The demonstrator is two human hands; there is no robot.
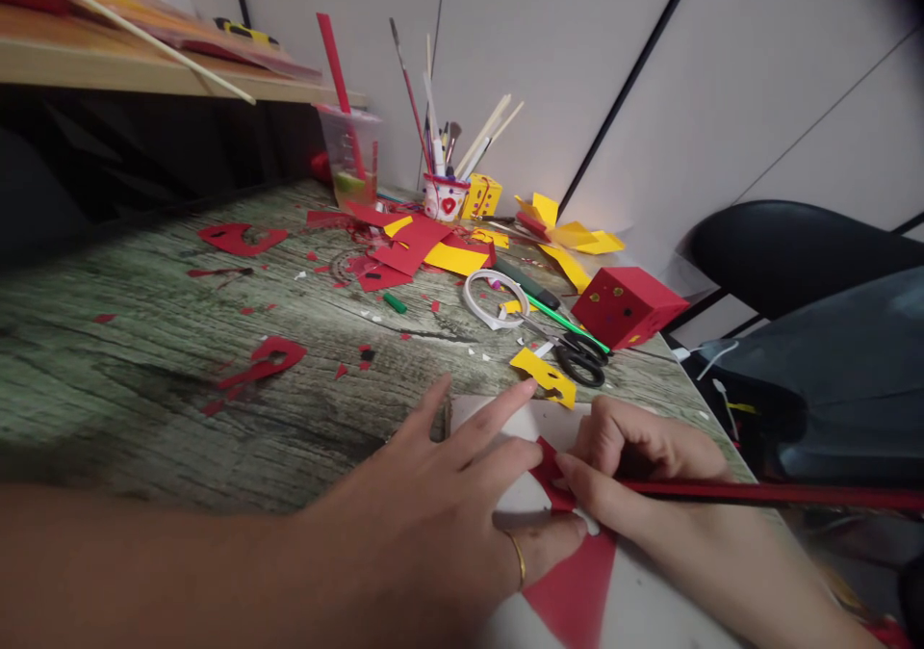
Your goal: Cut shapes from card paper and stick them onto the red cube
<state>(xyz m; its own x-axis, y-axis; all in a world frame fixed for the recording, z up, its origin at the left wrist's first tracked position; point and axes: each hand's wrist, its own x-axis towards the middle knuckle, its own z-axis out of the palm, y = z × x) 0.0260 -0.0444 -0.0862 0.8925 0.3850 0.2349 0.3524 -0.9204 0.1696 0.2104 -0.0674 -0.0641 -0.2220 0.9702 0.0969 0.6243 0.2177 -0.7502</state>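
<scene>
My left hand (448,495) lies with its fingers spread over a red paper piece (574,582), thumb and a fingertip touching it. Under the paper is a white board or sheet (679,596). On the right, my right hand (642,466) is closed around a thin red-and-black pencil-like stick (780,493) that runs out toward the right edge. Its working end is hidden by the fingers. A small white patch (588,522) shows on the red paper between my two thumbs. Just beyond my fingertips lies a cut yellow paper scrap (543,377).
Black-handled scissors (581,358), a roll of tape (473,300) and a red paper cube (628,307) lie ahead. A decorated pen cup (446,196) and a plastic cup (346,158) stand at the back. Red scraps (270,360) litter the left. A black chair (815,254) is at right.
</scene>
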